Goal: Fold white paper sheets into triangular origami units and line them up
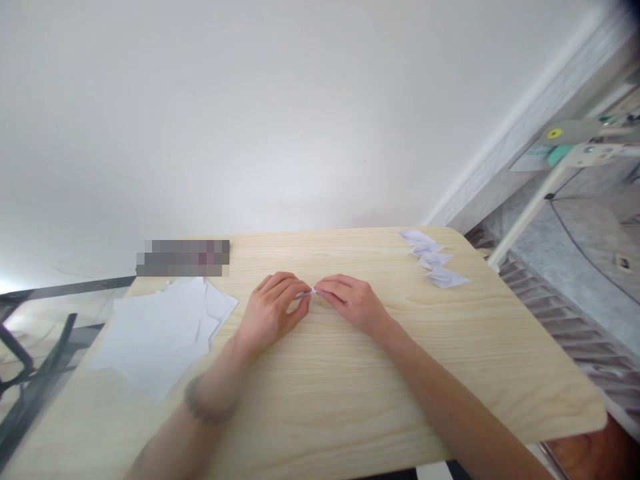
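A small folded piece of white paper [314,291] is pinched between my two hands over the middle of the table; most of it is hidden by fingers. My left hand [277,303] grips its left end between thumb and fingers, a dark bead bracelet [213,400] on that wrist. On the other end, my right hand [353,300] closes with its fingertips pressed together. The hands almost meet, just above the wooden surface.
Loose white paper sheets [155,327] lie spread at the table's left. Several folded paper pieces [445,277] form a row at the back right. A pixelated patch covers something at the back left. Behind the light wooden table [325,400] rises a white wall [300,120].
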`<control>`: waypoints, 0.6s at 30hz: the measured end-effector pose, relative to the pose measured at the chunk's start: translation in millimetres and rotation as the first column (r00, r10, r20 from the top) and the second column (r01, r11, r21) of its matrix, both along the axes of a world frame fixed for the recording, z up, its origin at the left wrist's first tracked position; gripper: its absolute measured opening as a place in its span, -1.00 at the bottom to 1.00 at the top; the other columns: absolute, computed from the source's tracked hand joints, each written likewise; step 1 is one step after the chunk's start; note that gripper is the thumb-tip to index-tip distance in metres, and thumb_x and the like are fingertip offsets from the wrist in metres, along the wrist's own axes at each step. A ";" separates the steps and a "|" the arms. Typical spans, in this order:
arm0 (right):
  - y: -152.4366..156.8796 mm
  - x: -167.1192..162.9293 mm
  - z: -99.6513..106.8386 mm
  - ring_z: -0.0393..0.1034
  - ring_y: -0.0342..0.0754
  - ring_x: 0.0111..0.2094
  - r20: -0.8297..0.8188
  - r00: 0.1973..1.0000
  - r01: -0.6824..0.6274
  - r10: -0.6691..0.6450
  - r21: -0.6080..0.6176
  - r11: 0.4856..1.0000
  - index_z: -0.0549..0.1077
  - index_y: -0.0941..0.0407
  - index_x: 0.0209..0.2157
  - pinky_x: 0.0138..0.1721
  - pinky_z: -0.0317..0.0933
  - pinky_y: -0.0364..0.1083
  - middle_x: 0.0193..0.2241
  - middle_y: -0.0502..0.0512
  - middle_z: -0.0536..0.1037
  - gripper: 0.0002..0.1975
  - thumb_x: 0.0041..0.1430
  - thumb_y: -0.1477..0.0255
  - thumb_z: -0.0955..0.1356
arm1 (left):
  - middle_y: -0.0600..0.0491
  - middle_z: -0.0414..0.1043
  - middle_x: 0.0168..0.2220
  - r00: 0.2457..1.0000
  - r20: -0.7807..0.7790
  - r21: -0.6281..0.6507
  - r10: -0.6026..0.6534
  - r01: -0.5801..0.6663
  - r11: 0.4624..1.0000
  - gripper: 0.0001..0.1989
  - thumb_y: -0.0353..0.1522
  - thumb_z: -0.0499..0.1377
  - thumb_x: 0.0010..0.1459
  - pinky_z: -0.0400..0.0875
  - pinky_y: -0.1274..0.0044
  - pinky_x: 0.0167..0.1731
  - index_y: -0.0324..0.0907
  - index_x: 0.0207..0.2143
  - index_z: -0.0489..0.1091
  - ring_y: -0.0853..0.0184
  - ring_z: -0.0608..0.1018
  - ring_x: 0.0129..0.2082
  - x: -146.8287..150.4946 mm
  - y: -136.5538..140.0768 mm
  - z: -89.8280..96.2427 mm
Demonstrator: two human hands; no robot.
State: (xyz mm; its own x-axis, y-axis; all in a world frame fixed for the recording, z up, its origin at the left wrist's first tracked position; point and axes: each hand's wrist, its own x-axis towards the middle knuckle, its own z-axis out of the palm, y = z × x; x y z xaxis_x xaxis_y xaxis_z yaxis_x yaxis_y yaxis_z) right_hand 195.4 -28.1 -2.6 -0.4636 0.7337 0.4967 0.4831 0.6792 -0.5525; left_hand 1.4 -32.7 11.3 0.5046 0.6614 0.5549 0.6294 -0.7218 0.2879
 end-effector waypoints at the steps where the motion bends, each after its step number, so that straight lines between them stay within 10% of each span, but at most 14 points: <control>1: -0.6 -0.5 0.2 0.37 -0.15 -0.21 -0.004 1.000 0.001 -0.001 0.009 1.000 0.41 0.04 -0.20 -0.13 0.26 -0.13 -0.25 0.02 0.50 -0.81 0.17 0.46 0.23 | 0.04 0.48 -0.35 1.000 0.010 0.002 0.004 -0.004 1.000 -0.88 -0.43 0.10 0.07 0.33 0.43 -0.24 -0.17 -0.30 0.36 0.29 0.43 -0.24 -0.5 -0.1 0.3; 18: -6.2 -4.5 6.8 0.37 -0.11 -0.31 -0.026 0.998 0.065 -0.063 0.114 0.991 0.44 0.08 -0.31 -0.21 0.26 -0.10 -0.37 0.05 0.52 -0.86 0.17 0.43 0.24 | 0.05 0.47 -0.38 0.992 0.124 0.029 -0.009 0.006 1.000 -0.90 -0.43 0.15 0.05 0.33 0.46 -0.24 -0.17 -0.31 0.36 0.33 0.44 -0.27 -3.1 -1.4 2.8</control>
